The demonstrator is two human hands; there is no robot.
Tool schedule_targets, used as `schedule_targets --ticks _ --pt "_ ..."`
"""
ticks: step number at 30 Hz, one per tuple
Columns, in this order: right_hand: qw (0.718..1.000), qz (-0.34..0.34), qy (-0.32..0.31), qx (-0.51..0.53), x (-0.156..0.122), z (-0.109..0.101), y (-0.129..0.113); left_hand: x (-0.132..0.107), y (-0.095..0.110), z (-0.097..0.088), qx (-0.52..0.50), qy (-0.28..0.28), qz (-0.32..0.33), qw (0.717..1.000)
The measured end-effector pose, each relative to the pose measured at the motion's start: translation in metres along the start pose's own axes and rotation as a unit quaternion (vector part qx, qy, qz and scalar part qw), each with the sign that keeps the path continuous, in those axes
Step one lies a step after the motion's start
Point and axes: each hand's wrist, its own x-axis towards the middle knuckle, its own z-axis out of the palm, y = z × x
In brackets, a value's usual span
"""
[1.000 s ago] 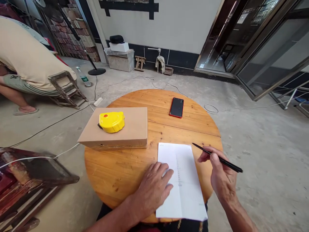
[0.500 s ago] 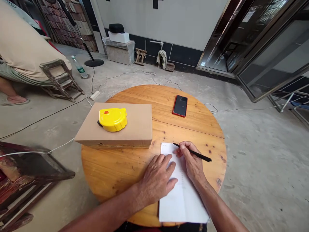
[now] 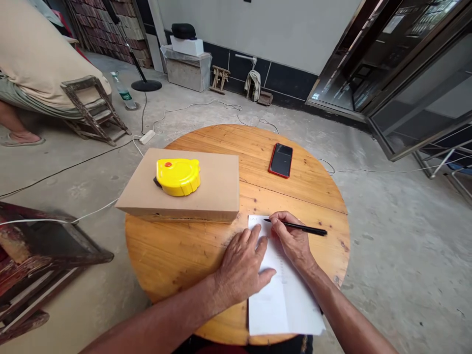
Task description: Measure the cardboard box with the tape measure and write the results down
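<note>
Pen [image 3: 304, 228] is sitting pinched in the right hand [image 3: 293, 242]; the left hand [image 3: 241, 265], spread, is partly covering paper [image 3: 269, 312] on the tabletop [image 3: 180, 250]. A phone [image 3: 281, 160] and a box [image 3: 218, 183] bearing a tape measure [image 3: 179, 177] are lying beyond. The paper's corner writing [image 3: 253, 219] is looking illegible.

The left arm [image 3: 165, 314] is bare and comes in from 8 o'clock. The left hand [image 3: 241, 270] lies palm down, its fingers [image 3: 262, 247] a little bent and spread, aimed at 1 o'clock, its thumb [image 3: 266, 278] out to 2 o'clock. The right arm [image 3: 342, 307], bare too, reaches toward 10 o'clock. The right hand [image 3: 295, 243] is curled, its fingertips [image 3: 275, 221] pinched close.
</note>
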Motion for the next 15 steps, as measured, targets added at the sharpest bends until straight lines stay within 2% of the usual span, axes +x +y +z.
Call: schedule_targets --ticks 5,15 --pt "1.0 -0.019 0.014 -0.011 0.0021 0.0067 0.0023 0.002 -0.0001 0.002 0.006 0.0 -0.003 1.0" --pt "0.999 -0.035 0.01 -0.014 0.0023 0.0059 0.0089 0.001 0.0012 0.0042 0.022 0.014 -0.004 1.0"
